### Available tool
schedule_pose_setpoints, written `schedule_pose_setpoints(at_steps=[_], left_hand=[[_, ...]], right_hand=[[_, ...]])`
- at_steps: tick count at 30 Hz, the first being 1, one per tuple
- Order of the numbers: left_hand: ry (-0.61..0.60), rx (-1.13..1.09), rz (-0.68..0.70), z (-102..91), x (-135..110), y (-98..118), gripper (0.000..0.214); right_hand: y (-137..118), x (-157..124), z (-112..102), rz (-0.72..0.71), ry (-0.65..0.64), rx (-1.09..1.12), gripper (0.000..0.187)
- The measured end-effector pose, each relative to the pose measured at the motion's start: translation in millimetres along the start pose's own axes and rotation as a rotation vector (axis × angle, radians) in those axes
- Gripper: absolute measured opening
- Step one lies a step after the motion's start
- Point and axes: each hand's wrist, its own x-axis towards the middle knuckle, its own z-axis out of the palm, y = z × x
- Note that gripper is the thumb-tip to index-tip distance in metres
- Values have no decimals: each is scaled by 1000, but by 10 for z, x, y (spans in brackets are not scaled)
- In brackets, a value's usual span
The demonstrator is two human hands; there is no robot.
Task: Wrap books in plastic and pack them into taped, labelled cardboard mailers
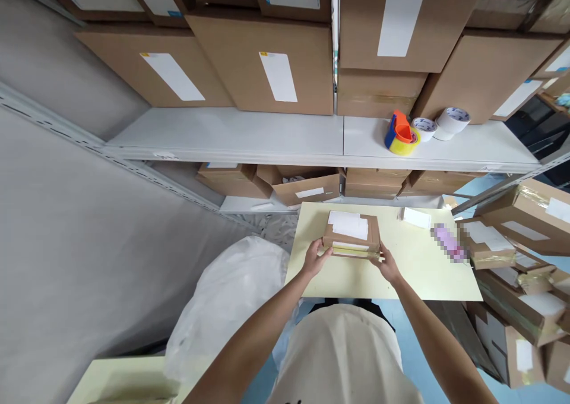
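Note:
A small brown cardboard box with white labels on its top and a strip of yellowish tape along its near side is on the pale yellow table. My left hand grips its near left corner, thumb on the near side. At the near right corner, my right hand holds the box too, its fingers partly hidden by the edge. Whether the box rests flat or is slightly raised, I cannot tell.
A white card or pad and a blurred pinkish item lie on the table's right. On the shelf are a tape dispenser, white tape rolls and large cartons. Stacked boxes stand right; a white plastic bag left.

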Motion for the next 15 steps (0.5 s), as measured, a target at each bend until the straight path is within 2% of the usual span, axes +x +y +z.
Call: schedule_pose_setpoints(at_steps=[4,7,9,12,15], left_hand=[[25,130,139,48,-51,45,49],[8,201,160,172,-54,90,43],[-8,207,147,252,-46,107,42],[-10,190,126,331,-28,114,44],[18,165,66,374,-21,118,54]], right_hand=[[-76,-171,-272,151,67,12,81],[-91,-223,-338,200,106,-91,83],[-85,-216,-323,176,144,-157,81],[-95,-179,-267,66,191,-265,74],[-148,-161,-226,-50,168,-376,68]])
